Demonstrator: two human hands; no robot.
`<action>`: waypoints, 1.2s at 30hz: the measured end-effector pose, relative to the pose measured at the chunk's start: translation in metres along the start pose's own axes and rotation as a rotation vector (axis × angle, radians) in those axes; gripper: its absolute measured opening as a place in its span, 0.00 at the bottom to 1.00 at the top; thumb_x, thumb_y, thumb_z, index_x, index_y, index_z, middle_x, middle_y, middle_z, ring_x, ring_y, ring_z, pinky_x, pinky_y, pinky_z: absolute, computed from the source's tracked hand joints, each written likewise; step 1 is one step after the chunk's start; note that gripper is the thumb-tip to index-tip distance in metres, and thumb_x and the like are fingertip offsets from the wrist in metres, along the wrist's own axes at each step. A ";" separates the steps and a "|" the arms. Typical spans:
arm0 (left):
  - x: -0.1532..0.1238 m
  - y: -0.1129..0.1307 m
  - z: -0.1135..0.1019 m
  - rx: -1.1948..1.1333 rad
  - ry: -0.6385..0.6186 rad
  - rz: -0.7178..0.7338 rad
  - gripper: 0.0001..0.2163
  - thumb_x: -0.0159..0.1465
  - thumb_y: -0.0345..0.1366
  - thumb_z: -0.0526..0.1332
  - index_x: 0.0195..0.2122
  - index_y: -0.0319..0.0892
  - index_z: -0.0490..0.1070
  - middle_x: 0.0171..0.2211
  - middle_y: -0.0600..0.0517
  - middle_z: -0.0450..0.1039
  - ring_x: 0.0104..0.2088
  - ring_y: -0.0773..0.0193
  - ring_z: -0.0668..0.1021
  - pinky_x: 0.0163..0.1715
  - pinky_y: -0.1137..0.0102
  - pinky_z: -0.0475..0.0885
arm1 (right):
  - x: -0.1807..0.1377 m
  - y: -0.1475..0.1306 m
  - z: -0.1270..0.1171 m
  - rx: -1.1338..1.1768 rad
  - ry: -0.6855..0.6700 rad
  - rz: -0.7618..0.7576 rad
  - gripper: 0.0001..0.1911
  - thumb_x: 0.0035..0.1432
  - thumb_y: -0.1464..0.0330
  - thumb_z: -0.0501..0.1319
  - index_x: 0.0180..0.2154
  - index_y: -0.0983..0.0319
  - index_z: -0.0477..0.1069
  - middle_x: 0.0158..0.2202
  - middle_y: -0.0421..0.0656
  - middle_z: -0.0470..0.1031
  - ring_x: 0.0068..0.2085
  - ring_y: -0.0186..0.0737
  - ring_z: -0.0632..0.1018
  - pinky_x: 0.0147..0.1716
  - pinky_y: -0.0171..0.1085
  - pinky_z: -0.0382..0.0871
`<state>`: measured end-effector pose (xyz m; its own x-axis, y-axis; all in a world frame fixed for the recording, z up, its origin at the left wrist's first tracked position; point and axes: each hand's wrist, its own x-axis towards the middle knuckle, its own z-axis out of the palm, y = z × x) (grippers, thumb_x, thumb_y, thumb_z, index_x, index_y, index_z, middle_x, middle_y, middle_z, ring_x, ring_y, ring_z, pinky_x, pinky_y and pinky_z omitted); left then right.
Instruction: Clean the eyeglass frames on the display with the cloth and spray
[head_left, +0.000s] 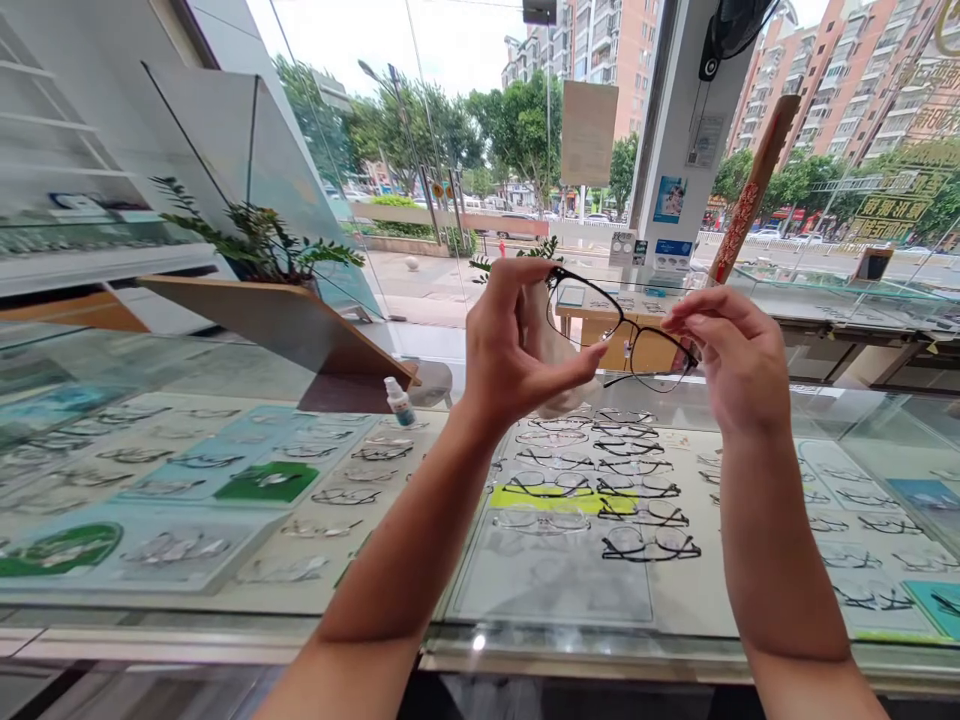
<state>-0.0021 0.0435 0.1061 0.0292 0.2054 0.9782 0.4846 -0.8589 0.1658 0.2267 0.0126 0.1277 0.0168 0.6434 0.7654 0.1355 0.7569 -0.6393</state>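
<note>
Black-rimmed glasses (634,327): off the glass-topped table (600,662), held mid-air, not set down. Left hand (501,345) pinches one lens rim, thumb below, forefinger above; right hand (739,358) pinches the opposite end. Spray bottle (400,403) upright on the table, display frames (651,544) in rows under glass. Big window, street beyond.

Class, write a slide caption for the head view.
Left hand and right hand hold black-rimmed glasses above a glass display case of spectacles.
</note>
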 end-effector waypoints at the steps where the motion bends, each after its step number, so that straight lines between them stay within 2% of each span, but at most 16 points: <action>1: -0.001 -0.002 0.001 0.004 0.056 -0.022 0.36 0.51 0.55 0.78 0.56 0.50 0.67 0.46 0.49 0.71 0.46 0.51 0.78 0.42 0.59 0.76 | 0.001 0.001 -0.002 -0.031 0.061 -0.033 0.08 0.63 0.63 0.60 0.37 0.56 0.77 0.36 0.40 0.80 0.40 0.41 0.82 0.46 0.45 0.78; 3: -0.003 -0.004 0.003 0.014 0.143 -0.070 0.34 0.51 0.54 0.78 0.54 0.50 0.67 0.44 0.51 0.69 0.44 0.53 0.77 0.40 0.60 0.75 | 0.001 0.002 -0.005 -0.080 0.121 -0.071 0.10 0.65 0.62 0.58 0.38 0.56 0.77 0.36 0.41 0.80 0.39 0.41 0.82 0.45 0.45 0.78; 5: -0.003 -0.007 0.004 0.022 0.197 -0.114 0.31 0.53 0.53 0.78 0.52 0.49 0.67 0.42 0.52 0.67 0.42 0.55 0.77 0.39 0.61 0.74 | -0.001 -0.001 -0.005 -0.114 0.109 -0.108 0.12 0.65 0.60 0.58 0.41 0.56 0.78 0.40 0.43 0.81 0.42 0.42 0.82 0.46 0.46 0.78; 8: -0.002 -0.007 0.006 0.023 0.236 -0.157 0.28 0.55 0.52 0.77 0.49 0.48 0.67 0.39 0.53 0.65 0.40 0.58 0.75 0.38 0.63 0.72 | -0.008 -0.011 0.000 -0.212 0.054 -0.199 0.15 0.63 0.58 0.64 0.50 0.54 0.77 0.47 0.43 0.82 0.48 0.45 0.82 0.50 0.48 0.77; 12: -0.001 -0.001 0.005 0.034 0.254 -0.199 0.27 0.55 0.52 0.77 0.45 0.47 0.66 0.37 0.54 0.64 0.36 0.61 0.73 0.35 0.65 0.70 | -0.016 -0.018 0.007 -0.436 0.080 -0.268 0.22 0.63 0.55 0.67 0.56 0.53 0.74 0.52 0.44 0.81 0.50 0.48 0.81 0.53 0.52 0.77; 16: 0.001 0.011 0.002 0.076 0.258 -0.206 0.27 0.55 0.53 0.77 0.44 0.46 0.65 0.36 0.54 0.65 0.36 0.61 0.73 0.35 0.65 0.70 | -0.018 -0.019 0.008 -0.513 0.100 -0.269 0.23 0.63 0.52 0.68 0.56 0.52 0.74 0.50 0.44 0.82 0.49 0.49 0.82 0.53 0.53 0.77; 23: 0.004 0.029 -0.011 0.155 0.226 -0.171 0.30 0.52 0.57 0.77 0.45 0.47 0.66 0.38 0.53 0.68 0.37 0.60 0.74 0.36 0.64 0.72 | -0.018 -0.020 0.005 -0.475 0.115 -0.229 0.24 0.62 0.52 0.70 0.56 0.52 0.75 0.51 0.45 0.82 0.49 0.48 0.82 0.52 0.53 0.78; 29: 0.006 0.036 -0.022 0.170 0.151 -0.157 0.32 0.53 0.63 0.75 0.47 0.48 0.67 0.38 0.53 0.70 0.36 0.59 0.75 0.35 0.64 0.73 | -0.018 -0.021 0.000 -0.419 0.098 -0.175 0.24 0.62 0.53 0.70 0.56 0.52 0.75 0.54 0.44 0.82 0.50 0.47 0.82 0.53 0.52 0.78; 36: 0.006 0.037 -0.024 0.139 0.166 -0.173 0.32 0.53 0.62 0.75 0.49 0.50 0.69 0.37 0.53 0.70 0.37 0.58 0.76 0.35 0.64 0.74 | -0.019 -0.023 0.002 -0.419 0.081 -0.157 0.23 0.62 0.51 0.70 0.54 0.53 0.76 0.51 0.45 0.83 0.49 0.48 0.83 0.53 0.53 0.78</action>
<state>-0.0050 0.0013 0.1212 -0.2023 0.2543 0.9457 0.5855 -0.7427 0.3250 0.2216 -0.0163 0.1279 0.0397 0.5007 0.8647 0.5317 0.7222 -0.4425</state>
